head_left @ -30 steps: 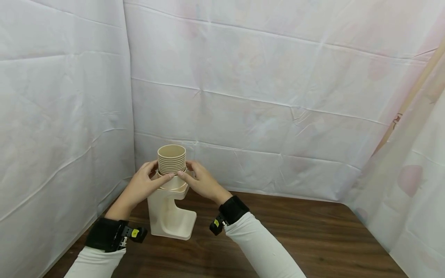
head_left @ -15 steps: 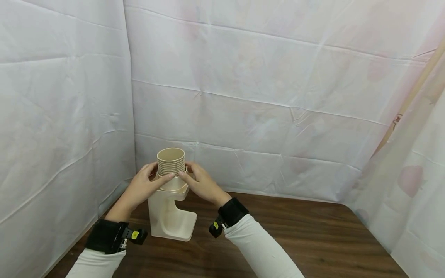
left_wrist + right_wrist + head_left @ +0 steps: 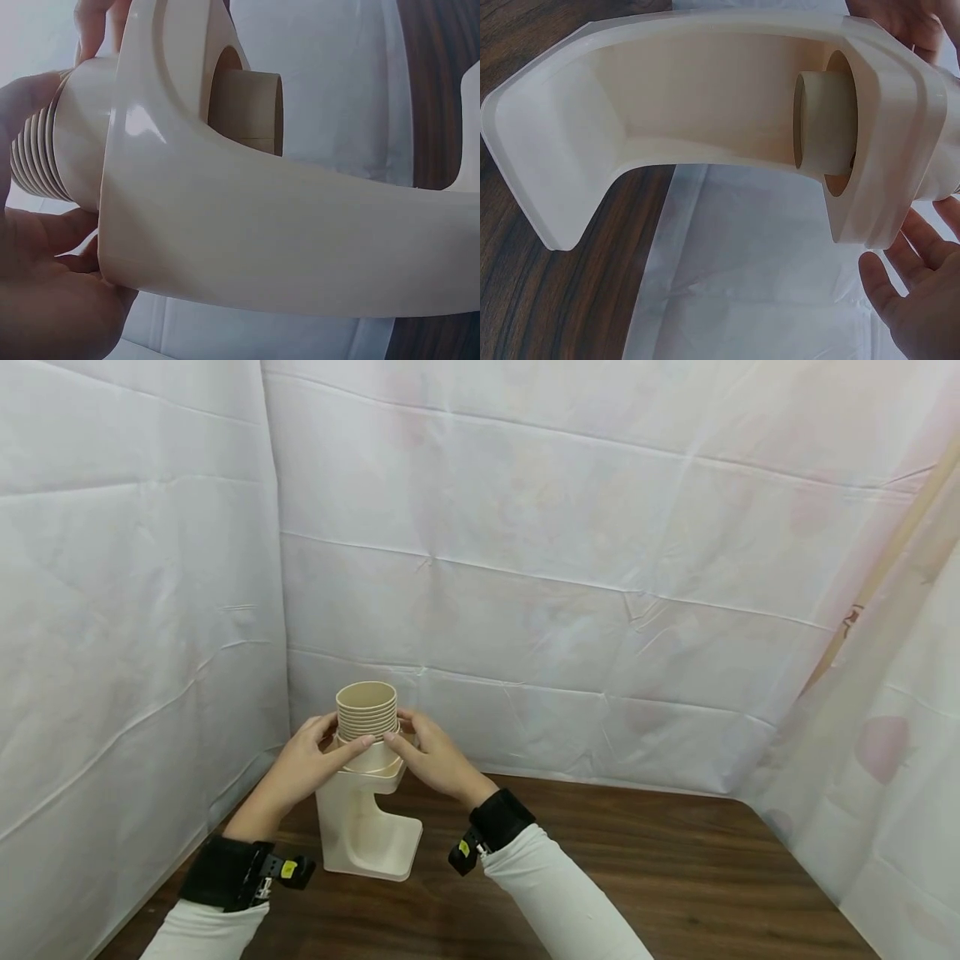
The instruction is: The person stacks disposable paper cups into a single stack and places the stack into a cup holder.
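A cream cup dispenser [image 3: 345,818] with a C-shaped side stands upright on the table. From the round collar [image 3: 366,756] on its top rises a stack of beige paper cups [image 3: 367,714], rims up. My left hand [image 3: 307,756] grips the collar from the left, thumb in front and fingers behind. Opposite it, my right hand [image 3: 438,756] holds the collar's right side, its thumb tip close to the left one. Below the dispenser's top, the bottom cup [image 3: 827,124] pokes through a round hole in the right wrist view. Fingers behind the stack are partly hidden.
The dark wood table [image 3: 637,860] extends to the right. A white curtain [image 3: 525,568] hangs behind it, with another curtain [image 3: 135,610] close on the left. Black wrist bands [image 3: 228,870] with small cameras sit on both wrists.
The cup stack sits slightly lower in the collar than a second ago. Both hands keep about the same hold, and the dispenser has stayed in place.
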`<state>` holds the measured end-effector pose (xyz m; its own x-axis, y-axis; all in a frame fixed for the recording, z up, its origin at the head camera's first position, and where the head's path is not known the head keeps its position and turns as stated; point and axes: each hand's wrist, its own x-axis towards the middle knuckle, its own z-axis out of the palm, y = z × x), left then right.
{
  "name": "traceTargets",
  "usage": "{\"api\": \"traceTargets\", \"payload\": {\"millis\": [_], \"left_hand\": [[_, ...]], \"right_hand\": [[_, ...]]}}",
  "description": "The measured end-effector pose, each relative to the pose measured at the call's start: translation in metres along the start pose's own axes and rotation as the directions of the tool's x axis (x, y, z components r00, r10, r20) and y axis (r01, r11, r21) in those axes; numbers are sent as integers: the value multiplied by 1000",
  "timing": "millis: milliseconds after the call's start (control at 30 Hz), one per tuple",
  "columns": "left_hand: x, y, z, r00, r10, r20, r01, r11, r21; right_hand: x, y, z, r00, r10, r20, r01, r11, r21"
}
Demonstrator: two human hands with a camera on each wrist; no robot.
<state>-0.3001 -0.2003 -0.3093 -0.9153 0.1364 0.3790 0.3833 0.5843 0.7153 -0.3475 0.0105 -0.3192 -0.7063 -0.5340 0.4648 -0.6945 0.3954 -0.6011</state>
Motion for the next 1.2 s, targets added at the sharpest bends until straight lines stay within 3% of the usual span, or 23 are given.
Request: {"api": "traceTargets", "payload": {"millis": [267, 567, 933, 1067, 1200], "left_hand": [[-4, -2, -4, 999, 31, -27, -32, 999, -20], [-19, 1, -9, 995, 73, -67, -74, 997, -23], [-45, 15, -5, 987, 127, -95, -127, 992, 11], [-51, 20, 1, 973, 191, -131, -183, 981, 70], [-52, 25, 8, 941, 290, -176, -266, 953, 147]], "right_hand": [[-4, 0, -1, 1000, -14, -1, 14, 1000, -23], [-12, 2, -7, 995, -104, -10, 103, 991, -83], [-44, 16, -26, 998, -39, 48, 46, 987, -156], [-59, 18, -35, 997, -35, 63, 46, 984, -172], [-72, 15, -43, 996, -32, 80, 46, 981, -191]]}}
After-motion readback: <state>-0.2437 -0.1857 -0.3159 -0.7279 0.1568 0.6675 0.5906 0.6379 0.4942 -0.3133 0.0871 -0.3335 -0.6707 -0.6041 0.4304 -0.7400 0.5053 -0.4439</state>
